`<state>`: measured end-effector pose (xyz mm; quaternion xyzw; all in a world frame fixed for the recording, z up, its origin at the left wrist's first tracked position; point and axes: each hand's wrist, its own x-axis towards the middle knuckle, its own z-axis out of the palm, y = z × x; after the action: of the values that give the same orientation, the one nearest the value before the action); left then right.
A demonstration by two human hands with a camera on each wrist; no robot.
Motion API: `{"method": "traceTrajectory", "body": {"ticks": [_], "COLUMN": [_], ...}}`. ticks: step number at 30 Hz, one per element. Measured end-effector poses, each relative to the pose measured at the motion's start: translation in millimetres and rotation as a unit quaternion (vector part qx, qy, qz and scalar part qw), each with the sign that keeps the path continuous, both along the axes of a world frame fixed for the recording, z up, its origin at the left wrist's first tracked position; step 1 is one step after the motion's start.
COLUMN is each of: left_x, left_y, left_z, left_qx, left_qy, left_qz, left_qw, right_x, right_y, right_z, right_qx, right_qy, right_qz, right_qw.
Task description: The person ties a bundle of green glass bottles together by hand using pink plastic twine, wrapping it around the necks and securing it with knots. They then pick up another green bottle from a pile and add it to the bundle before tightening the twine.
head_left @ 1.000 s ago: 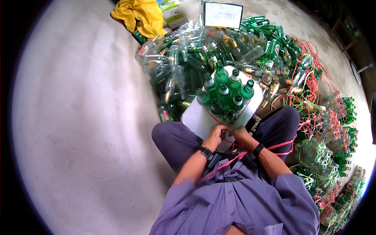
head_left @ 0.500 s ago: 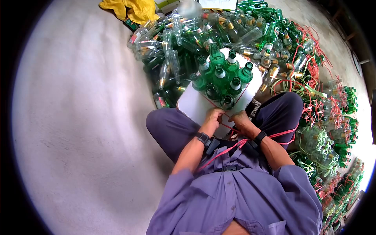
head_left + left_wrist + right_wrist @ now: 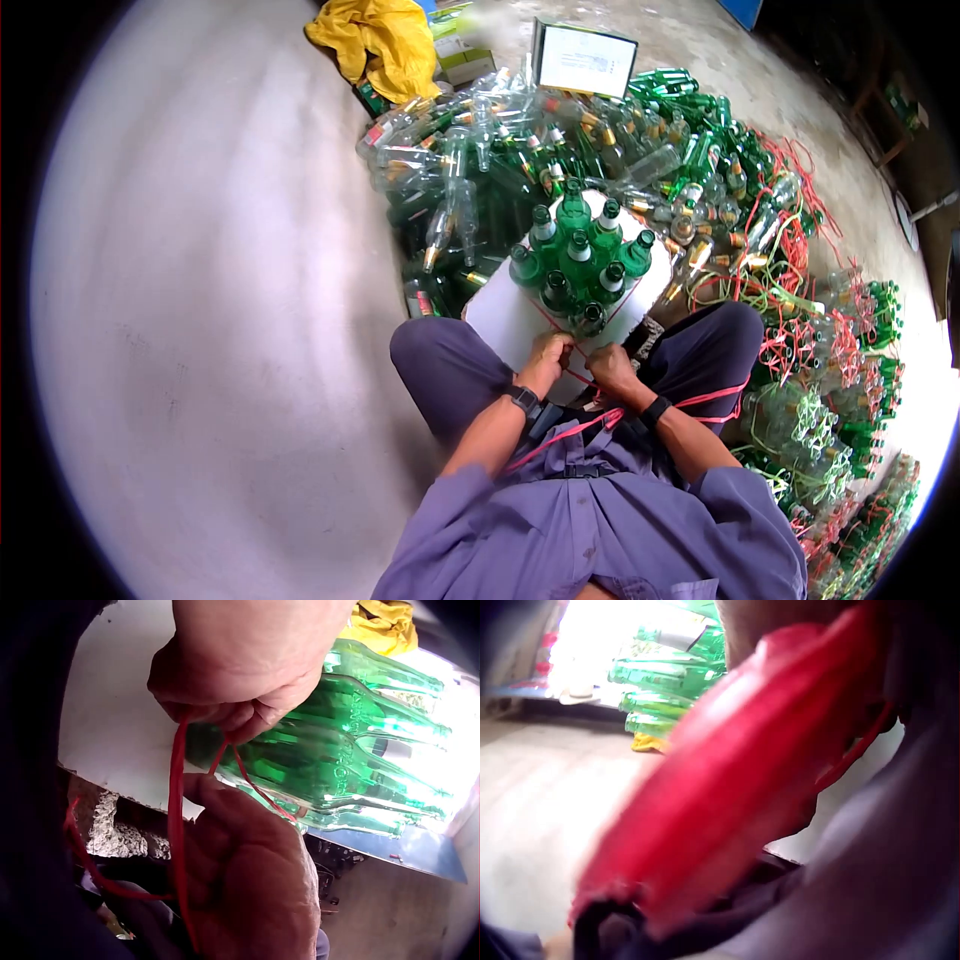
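Observation:
Several green glass bottles [image 3: 578, 255] stand upright in a tight group on a white board [image 3: 500, 318] in front of the person. Red string [image 3: 543, 312] runs round the group and comes together on the near side. Just in front of the nearest bottle, the left hand [image 3: 548, 358] pinches the string between thumb and curled fingers. Close beside it, the right hand [image 3: 612, 365] has its fingers curled round the string, which in the left wrist view hangs down past its palm [image 3: 255, 877]. A red strand [image 3: 735, 772] fills much of the right wrist view, blurred.
A heap of loose clear and green bottles [image 3: 470, 215] lies beyond the board. On the right stand bundles of tied bottles [image 3: 810, 410], with tangled red string [image 3: 795, 235] behind them. A yellow bag [image 3: 385, 50] and a white-faced box [image 3: 585, 60] are at the back.
The head view dipped, then rose again, shifting the whole scene. Both hands keep hold of the string near the front bottle, with only slight movement. The bottles stay in place.

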<state>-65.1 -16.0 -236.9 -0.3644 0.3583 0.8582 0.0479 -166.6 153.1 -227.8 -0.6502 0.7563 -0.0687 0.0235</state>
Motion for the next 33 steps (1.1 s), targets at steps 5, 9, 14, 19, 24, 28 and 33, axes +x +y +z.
{"method": "traceTrajectory", "body": {"ticks": [5, 9, 14, 19, 24, 28, 33], "left_x": [-1, 3, 15, 6, 4, 3, 4], "left_y": [18, 21, 10, 23, 23, 22, 21], "left_z": [44, 47, 31, 27, 40, 29, 36], "left_qx": [-0.067, -0.187, -0.143, -0.185, -0.153, -0.191, -0.191], "left_qy": [0.044, 0.108, 0.119, 0.161, 0.116, 0.105, 0.137], "left_qz": [0.088, 0.065, 0.005, 0.128, 0.117, 0.093, 0.088], "left_qw": [0.993, 0.974, 0.983, 0.961, 0.974, 0.971, 0.968], "right_x": [1, 1, -2, -1, -13, -17, -15], "right_y": [-6, -5, -8, -5, -2, -4, -4], "right_z": [-4, 0, 36, 49, 38, 12, 7], "right_qx": [0.095, 0.04, 0.036, -0.041, -0.002, 0.038, 0.072], "right_qy": [0.045, 0.043, 0.005, -0.162, -0.134, -0.049, -0.011], "right_qz": [0.029, 0.085, 0.107, -0.052, -0.052, -0.019, -0.003], "right_qw": [0.994, 0.995, 0.994, 0.985, 0.99, 0.998, 0.997]}}
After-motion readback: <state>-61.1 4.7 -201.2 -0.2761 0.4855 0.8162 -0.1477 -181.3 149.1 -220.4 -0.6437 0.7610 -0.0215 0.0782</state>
